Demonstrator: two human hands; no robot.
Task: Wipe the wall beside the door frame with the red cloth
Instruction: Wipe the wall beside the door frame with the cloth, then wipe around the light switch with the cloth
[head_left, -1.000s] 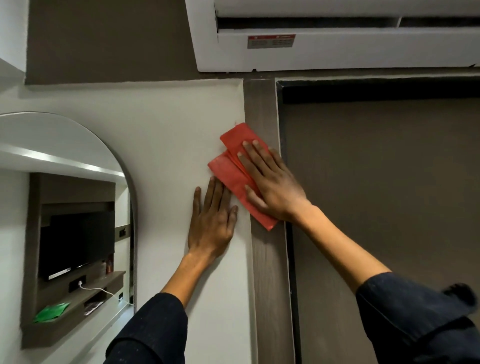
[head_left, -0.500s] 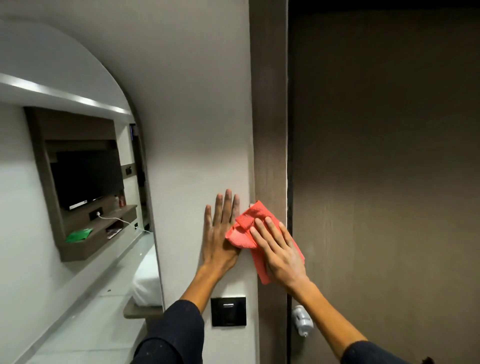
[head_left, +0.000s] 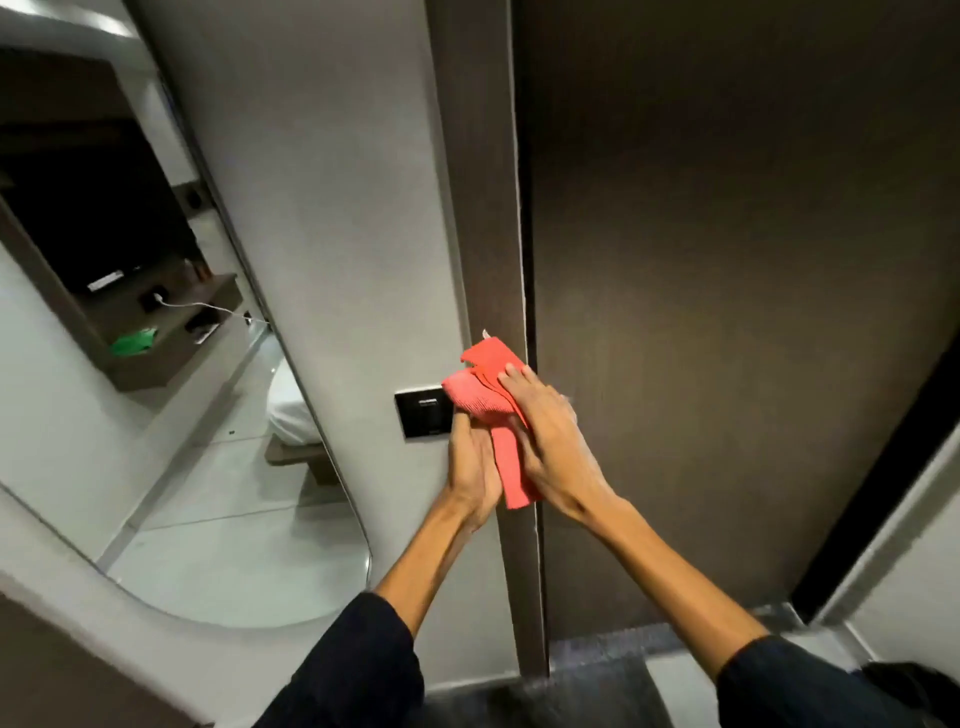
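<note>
Head view: both hands meet at the door frame (head_left: 485, 260), with the red cloth (head_left: 488, 395) between them. The right hand (head_left: 550, 447) lies over the cloth, fingers spread flat on its upper folds, pressing it toward the frame. The left hand (head_left: 470, 467) is turned edge-on just beside it, its fingers under the bunched left part of the cloth; how tightly it grips cannot be told. One strip of cloth hangs down between the two palms, and the top corner reaches up along the frame's right edge, near the gap to the door (head_left: 727, 312). Both forearms are bare, with dark sleeves (head_left: 353, 670) pushed back at the bottom of the picture.

Just left of the hands, a black switch plate (head_left: 418, 413) sits on the pale wall (head_left: 322, 208), its right edge hidden by the cloth. Farther left hangs a rounded mirror (head_left: 156, 389), which reflects a shelf with a green thing, a white cable, a dark screen and part of a bed. Grey floor (head_left: 597, 670) shows below the door.
</note>
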